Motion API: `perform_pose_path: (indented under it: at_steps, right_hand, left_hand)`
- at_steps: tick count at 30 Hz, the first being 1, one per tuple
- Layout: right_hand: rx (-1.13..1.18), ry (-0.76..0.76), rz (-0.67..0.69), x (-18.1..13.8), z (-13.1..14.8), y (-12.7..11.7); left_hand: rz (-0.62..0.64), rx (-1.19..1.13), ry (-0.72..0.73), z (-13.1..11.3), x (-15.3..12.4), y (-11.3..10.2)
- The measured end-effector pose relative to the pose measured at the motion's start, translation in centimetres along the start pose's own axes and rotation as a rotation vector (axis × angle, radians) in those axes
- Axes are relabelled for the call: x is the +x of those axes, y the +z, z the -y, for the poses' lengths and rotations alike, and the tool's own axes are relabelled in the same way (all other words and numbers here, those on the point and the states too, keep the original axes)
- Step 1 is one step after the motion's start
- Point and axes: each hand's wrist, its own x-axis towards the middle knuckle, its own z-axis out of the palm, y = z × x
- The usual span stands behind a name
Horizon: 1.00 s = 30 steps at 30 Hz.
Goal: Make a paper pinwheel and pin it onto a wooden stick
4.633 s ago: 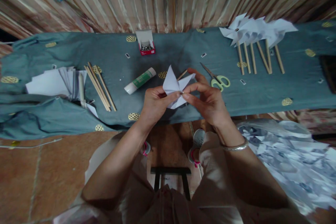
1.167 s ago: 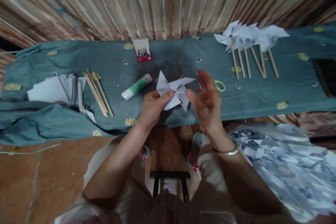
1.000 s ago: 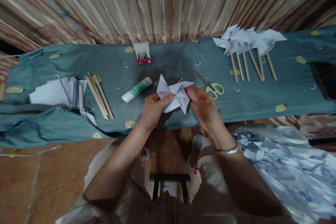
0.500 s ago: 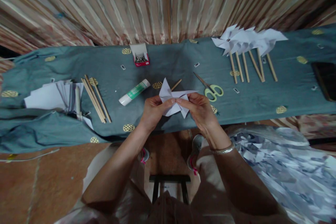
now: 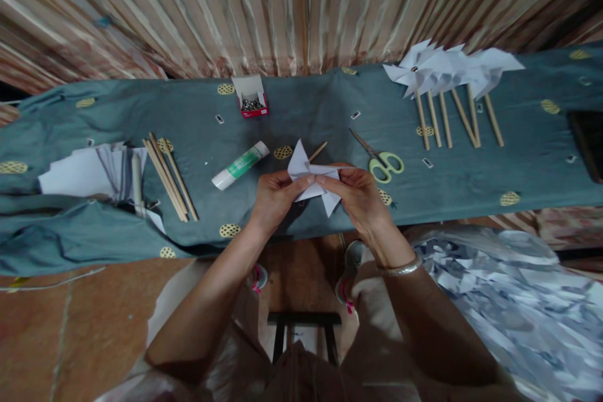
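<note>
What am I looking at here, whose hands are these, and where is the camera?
There is no machine here. The camera sits on a person's head and looks forward and down, so you see their own bare arms. The left hand and right hand both pinch a white paper pinwheel just above a table covered with blue-green cloth. On the cloth lie a glue stick, scissors, an open red box of small metal pieces, loose wooden sticks, a paper stack and finished pinwheels on sticks.
</note>
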Motion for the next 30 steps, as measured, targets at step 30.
perform_pose_path:
  at_steps: [30]
  right_hand:
    - [-0.009, 0.000, -0.032, -0.22, 0.07, 0.42]
  left_hand:
    - [-0.008, 0.026, 0.060, -0.31, -0.18, 0.14]
